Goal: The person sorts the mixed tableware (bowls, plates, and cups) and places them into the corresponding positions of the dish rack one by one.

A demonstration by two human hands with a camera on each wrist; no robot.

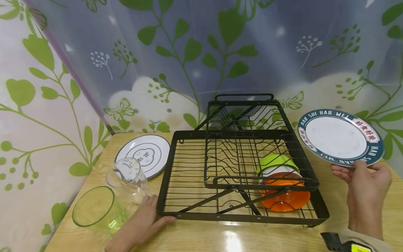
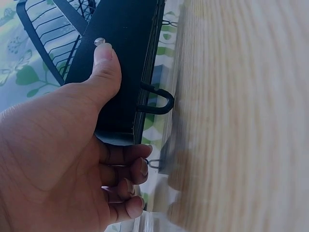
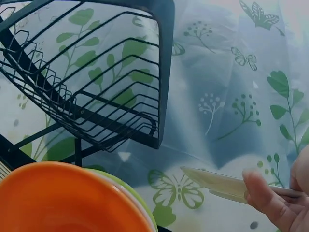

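My right hand grips the near edge of a white plate with a dark green lettered rim. It holds the plate up to the right of a black two-tier dish rack. The right wrist view catches that plate nearly edge-on. At the rack's front left corner is my left hand. Its thumb lies on the rack's front rail in the left wrist view, with the other fingers curled at the corner. An orange bowl, a white bowl and a green bowl sit nested in the lower tier's right side.
Left of the rack, a white plate with a blue-grey pattern lies on the wooden table. A clear glass and a green-tinted glass stand before it. A leaf-patterned curtain hangs behind.
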